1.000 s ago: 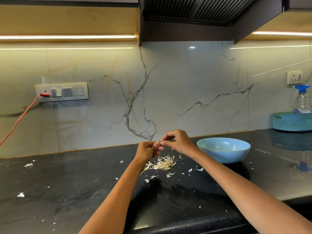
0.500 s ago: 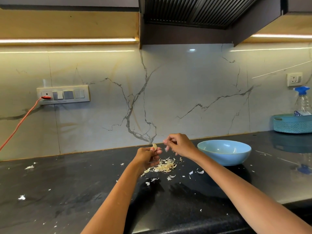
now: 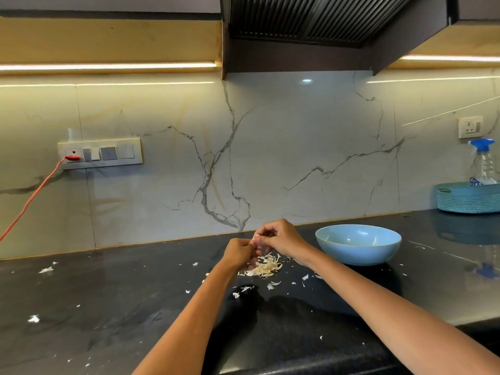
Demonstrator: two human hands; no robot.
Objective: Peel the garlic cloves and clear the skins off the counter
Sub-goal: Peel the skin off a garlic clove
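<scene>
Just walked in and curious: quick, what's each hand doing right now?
Left hand: fingers curled, holding a garlic clove above the skins.
Right hand: fingertips pinching at the same clove.

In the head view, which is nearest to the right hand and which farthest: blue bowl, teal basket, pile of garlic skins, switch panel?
From the right hand:
1. Pile of garlic skins, just below it.
2. Blue bowl, to its right.
3. Teal basket at far right and switch panel on the left wall: too close to call.

2 hands, left hand (image 3: 239, 251), right hand (image 3: 281, 236), 1 blue bowl (image 3: 357, 244), 1 teal basket (image 3: 469, 197), 1 spray bottle (image 3: 484, 163), 1 heap of garlic skins (image 3: 266, 266), 1 red cable (image 3: 29, 201)
</scene>
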